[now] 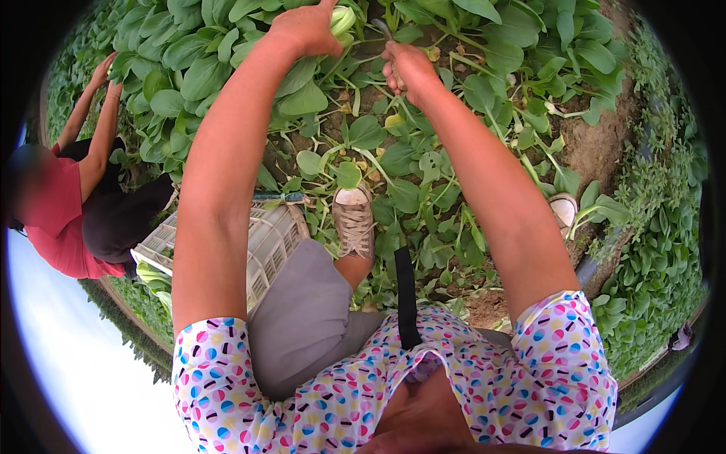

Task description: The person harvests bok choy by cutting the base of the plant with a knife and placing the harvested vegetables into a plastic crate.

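Note:
At the top of the view my left hand [309, 28] grips a leafy green plant [342, 20], its pale stem base showing beside the thumb. My right hand [409, 69] is closed around the handle of a small curved blade [382, 27], perhaps a sickle; its tip points up and left, a short way from the plant. Standing leafy greens [187, 57] crowd the left of my left arm, and more of them [505, 34] grow beyond my right hand. Loose green and yellowing leaves [363, 133] litter the soil below both hands.
A white plastic crate [272, 238] stands beside my left leg, partly behind my left arm. Farther left, a co-worker in a red shirt [62, 210] crouches and reaches into the greens. My shoes [354, 221] rest among cut leaves. A dark pipe or hose [590, 267] runs along the right side.

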Available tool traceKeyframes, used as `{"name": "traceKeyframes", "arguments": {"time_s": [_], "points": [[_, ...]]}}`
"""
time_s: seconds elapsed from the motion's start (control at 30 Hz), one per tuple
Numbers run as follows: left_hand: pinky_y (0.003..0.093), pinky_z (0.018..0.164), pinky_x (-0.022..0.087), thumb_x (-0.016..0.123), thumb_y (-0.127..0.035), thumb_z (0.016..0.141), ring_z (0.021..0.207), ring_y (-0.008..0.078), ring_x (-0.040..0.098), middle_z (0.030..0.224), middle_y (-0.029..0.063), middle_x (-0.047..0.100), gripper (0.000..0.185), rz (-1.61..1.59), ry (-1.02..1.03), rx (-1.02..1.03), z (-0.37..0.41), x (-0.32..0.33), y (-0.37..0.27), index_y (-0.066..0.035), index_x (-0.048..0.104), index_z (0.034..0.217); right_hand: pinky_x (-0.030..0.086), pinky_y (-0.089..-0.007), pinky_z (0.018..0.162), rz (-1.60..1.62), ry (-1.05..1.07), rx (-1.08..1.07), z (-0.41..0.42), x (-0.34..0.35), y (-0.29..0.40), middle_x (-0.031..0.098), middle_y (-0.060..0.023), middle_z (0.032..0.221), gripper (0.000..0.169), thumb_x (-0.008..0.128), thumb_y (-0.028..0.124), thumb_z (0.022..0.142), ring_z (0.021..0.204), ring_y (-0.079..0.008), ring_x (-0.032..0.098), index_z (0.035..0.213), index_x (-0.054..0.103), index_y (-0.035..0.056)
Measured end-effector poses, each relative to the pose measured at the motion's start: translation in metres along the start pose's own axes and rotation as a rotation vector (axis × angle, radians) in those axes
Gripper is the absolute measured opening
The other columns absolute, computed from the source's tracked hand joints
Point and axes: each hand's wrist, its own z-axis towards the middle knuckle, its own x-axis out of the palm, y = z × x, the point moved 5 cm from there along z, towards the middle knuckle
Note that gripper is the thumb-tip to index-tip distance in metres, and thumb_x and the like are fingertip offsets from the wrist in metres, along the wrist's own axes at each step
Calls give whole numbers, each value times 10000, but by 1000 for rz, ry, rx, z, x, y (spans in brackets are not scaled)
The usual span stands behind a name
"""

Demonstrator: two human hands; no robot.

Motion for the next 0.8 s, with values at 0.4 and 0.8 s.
{"name": "traceKeyframes", "arguments": {"time_s": [0.4,0.8], "points": [[456,852,505,752,-342,657,1001,354,652,1064,163,684,858,-75,13,20,-2,22,14,-151,368,1400,331,-317,435,-229,152,96,21,-9,11,497,-45,675,324,439,322,1005,467,-132,419,1055,502,8],[366,929,480,777,-368,630,1053,322,633,1177,199,641,968,-481,-146,52,0,77,67,-41,361,1441,303,-306,389,-204,140,-5,-6,-14,11,498,-34,668,359,450,350,1000,434,-112,401,1056,514,2]]}}
